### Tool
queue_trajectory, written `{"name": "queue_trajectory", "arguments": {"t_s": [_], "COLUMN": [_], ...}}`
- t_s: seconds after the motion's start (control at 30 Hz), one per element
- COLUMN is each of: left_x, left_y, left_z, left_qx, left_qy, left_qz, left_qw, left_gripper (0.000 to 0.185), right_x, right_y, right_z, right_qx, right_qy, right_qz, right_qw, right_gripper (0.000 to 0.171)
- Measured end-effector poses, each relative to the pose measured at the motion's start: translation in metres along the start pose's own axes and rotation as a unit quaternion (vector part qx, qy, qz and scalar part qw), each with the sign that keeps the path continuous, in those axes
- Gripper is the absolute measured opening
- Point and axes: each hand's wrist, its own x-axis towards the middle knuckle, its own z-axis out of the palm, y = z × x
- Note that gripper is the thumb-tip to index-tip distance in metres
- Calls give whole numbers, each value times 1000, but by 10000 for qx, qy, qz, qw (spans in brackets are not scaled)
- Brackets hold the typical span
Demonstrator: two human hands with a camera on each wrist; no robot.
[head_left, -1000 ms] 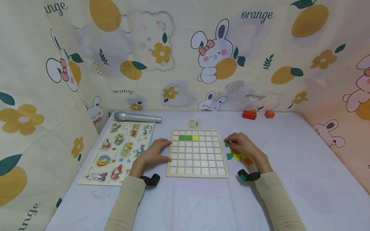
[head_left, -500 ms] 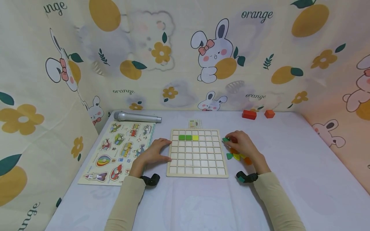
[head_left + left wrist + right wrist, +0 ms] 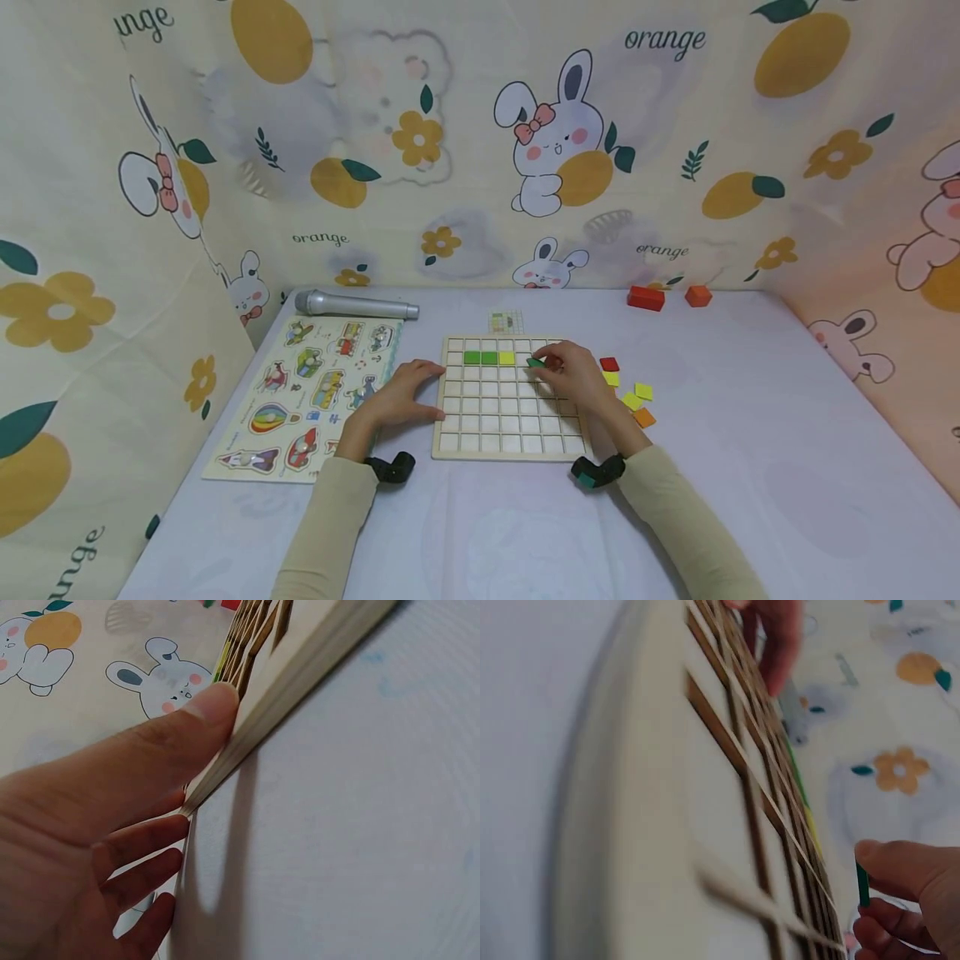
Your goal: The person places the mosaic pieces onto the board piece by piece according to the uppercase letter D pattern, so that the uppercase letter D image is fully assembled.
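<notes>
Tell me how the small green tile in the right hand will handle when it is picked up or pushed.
The green tile, pinched by the right hand, looks thin and flat, so probably light and stiff. Being flat, it should slide rather than roll. Its thin edge, seen in the right wrist view, may make it fiddly to lift from the wooden grid board.

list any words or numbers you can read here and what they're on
"orange" on the backdrop cloth, printed upper right, lower right and lower left of centre.
"nge", a cut-off "orange", at the cloth's top left corner and bottom left.
Small card behind the grid board: no readable text.
Picture puzzle: marks too small to read.
</notes>
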Motion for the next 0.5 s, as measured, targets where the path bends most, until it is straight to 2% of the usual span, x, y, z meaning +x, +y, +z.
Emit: {"name": "queue_trajectory", "arguments": {"t_s": [0.23, 0.5], "left_x": [1, 1], "left_y": [-1, -3], "left_z": [1, 0], "left_qx": [-5, -40], "left_qy": [-1, -11], "left_qz": [38, 106], "left_qw": [10000, 9999], "left_gripper": [75, 76], "right_x": [3, 5], "right_y": [-6, -4], "right_z": [16, 21], "right_qx": [-85, -37], "right_qy": [-286, -60], "right_qz": [443, 145], "right_qw": [9986, 9999], "right_gripper": [24, 21]}}
